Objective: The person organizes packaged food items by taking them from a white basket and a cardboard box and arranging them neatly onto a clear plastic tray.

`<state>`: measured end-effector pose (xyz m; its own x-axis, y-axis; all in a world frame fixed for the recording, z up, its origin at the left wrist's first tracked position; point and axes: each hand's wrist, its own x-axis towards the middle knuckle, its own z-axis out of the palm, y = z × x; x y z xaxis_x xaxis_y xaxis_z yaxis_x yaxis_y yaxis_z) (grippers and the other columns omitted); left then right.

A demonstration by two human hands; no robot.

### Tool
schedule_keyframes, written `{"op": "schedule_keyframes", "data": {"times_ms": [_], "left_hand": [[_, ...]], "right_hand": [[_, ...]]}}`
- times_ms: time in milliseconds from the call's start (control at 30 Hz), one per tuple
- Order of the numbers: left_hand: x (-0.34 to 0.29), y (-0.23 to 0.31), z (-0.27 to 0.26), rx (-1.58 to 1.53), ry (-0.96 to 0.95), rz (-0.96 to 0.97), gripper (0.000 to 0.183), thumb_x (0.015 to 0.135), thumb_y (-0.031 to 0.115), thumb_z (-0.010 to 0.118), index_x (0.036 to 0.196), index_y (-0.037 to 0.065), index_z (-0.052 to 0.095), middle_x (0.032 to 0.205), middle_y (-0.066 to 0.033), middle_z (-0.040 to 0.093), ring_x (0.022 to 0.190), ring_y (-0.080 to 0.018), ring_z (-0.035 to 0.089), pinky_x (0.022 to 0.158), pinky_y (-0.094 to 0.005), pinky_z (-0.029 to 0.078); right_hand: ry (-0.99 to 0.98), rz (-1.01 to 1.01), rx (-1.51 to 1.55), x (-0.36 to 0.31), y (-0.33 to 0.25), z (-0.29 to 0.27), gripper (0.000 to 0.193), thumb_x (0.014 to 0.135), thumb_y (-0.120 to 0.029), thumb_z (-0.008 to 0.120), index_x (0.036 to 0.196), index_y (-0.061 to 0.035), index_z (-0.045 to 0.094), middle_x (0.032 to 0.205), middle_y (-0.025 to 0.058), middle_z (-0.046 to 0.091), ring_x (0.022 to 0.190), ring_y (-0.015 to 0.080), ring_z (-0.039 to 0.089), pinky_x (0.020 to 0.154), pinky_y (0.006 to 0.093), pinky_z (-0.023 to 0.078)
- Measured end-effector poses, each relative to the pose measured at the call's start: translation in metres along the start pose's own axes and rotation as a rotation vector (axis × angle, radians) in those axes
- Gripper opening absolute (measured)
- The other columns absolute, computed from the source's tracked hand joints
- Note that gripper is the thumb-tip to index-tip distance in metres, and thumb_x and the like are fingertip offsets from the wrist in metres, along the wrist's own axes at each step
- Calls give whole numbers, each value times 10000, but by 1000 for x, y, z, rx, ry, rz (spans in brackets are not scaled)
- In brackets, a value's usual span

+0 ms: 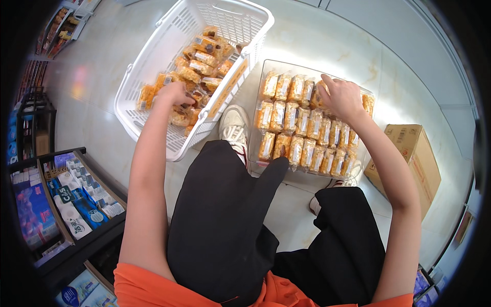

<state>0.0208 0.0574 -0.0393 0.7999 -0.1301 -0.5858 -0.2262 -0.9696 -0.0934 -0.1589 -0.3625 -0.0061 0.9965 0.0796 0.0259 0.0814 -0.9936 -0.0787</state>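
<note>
Inside a white plastic basket (148, 56) at the far left lies a loose heap of clear-wrapped pastries (204, 58). My left hand (175, 95) reaches down onto this heap, fingers bent and parted against the wrappers; nothing is lifted. To the right, a clear plastic tray (261, 69) holds rows of similar wrapped pastries (290, 116), standing closely side by side. Over the far row hangs my right hand (341, 97), with its forefinger and thumb apart at one pastry's wrapper. That hand covers part of the far row.
My shoe (234, 125) stands between basket and tray. A brown cardboard box (409, 158) sits right of the tray on the pale tiled floor (97, 77). Dark shelving with packaged goods (76, 194) lines the left, and more shelves (59, 30) rise at the far left.
</note>
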Motion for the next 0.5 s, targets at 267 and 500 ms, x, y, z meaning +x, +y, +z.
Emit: {"op": "schedule_keyframes", "data": {"times_ms": [267, 500], "left_hand": [[-69, 60, -148, -822, 328, 655, 419, 913, 409, 634, 1149, 65, 595, 972, -51, 690, 941, -89, 627, 863, -286, 490], [-109, 167, -156, -1080, -94, 913, 341, 880, 113, 694, 1149, 1, 518, 961, -100, 685, 885, -140, 658, 781, -279, 538]], "right_hand": [[288, -85, 596, 24, -30, -71, 375, 904, -325, 601, 1098, -8, 642, 894, 114, 658, 661, 209, 596, 657, 307, 485], [111, -193, 1180, 46, -50, -100, 479, 823, -326, 710, 1160, -9, 588, 849, 86, 634, 714, 114, 579, 634, 265, 460]]}}
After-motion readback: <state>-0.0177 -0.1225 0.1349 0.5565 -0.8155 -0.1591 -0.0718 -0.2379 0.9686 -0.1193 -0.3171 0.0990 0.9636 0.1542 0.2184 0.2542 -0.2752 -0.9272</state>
